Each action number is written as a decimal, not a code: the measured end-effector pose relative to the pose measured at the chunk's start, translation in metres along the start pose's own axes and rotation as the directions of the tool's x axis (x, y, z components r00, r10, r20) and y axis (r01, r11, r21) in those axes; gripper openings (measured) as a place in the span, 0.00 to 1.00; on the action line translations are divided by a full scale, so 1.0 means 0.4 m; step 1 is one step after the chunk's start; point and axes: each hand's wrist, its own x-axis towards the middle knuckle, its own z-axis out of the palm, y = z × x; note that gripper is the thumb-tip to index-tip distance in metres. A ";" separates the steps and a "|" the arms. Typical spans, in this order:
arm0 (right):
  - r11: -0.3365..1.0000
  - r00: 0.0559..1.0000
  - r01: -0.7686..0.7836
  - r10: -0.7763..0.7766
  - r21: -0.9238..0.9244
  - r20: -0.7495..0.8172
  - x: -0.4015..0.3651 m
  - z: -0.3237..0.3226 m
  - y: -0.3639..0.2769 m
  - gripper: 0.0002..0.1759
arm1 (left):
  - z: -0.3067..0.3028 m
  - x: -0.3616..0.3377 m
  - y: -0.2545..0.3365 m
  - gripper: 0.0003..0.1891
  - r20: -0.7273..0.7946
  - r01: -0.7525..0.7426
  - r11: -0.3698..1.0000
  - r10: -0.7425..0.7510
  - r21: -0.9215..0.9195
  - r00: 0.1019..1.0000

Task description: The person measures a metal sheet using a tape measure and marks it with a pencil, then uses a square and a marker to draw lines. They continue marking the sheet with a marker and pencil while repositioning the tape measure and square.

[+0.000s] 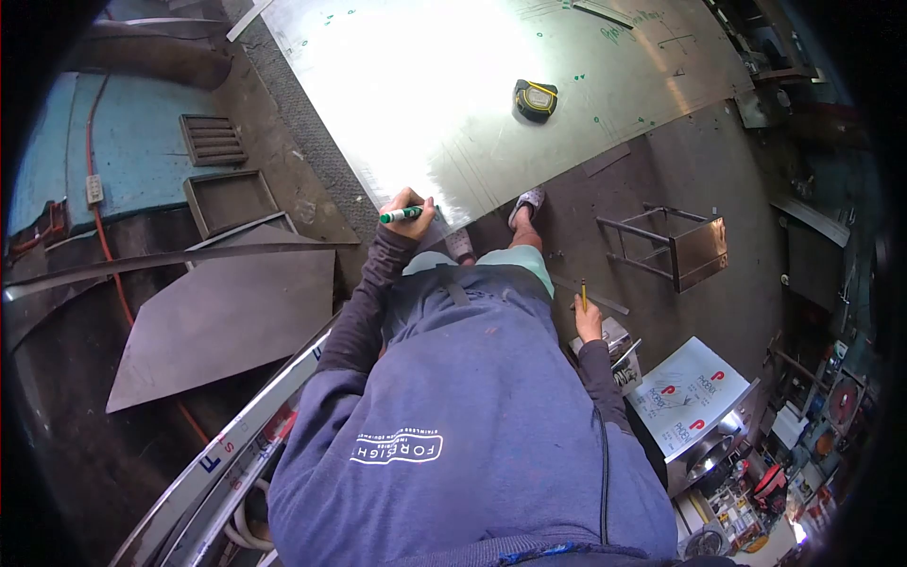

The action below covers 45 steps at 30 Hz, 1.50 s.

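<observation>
My left hand (408, 210) is closed around a green and white marker (401, 215) at the near left corner of a large shiny metal sheet (491, 161). Down by my right side, my right hand (588, 321) grips a thin yellow pencil (584, 294) that points upward. A black and yellow tape measure (536, 100) lies on the sheet, beyond both hands. Green marks and handwriting (631, 26) show on the sheet's far right part, and strong glare whitens its middle.
A small metal frame stool (666, 241) stands on the floor to the right. Nearer is a box with printed white film (690, 397), beside cluttered tools. On my left are a cut grey plate (231, 312), long metal strips and a red cable (106, 250).
</observation>
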 end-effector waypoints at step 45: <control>0.992 0.992 -0.073 0.083 0.106 -0.099 -0.062 0.048 0.129 0.30 | 0.159 0.134 0.034 0.13 0.102 0.034 0.998 -0.029 -0.054 0.994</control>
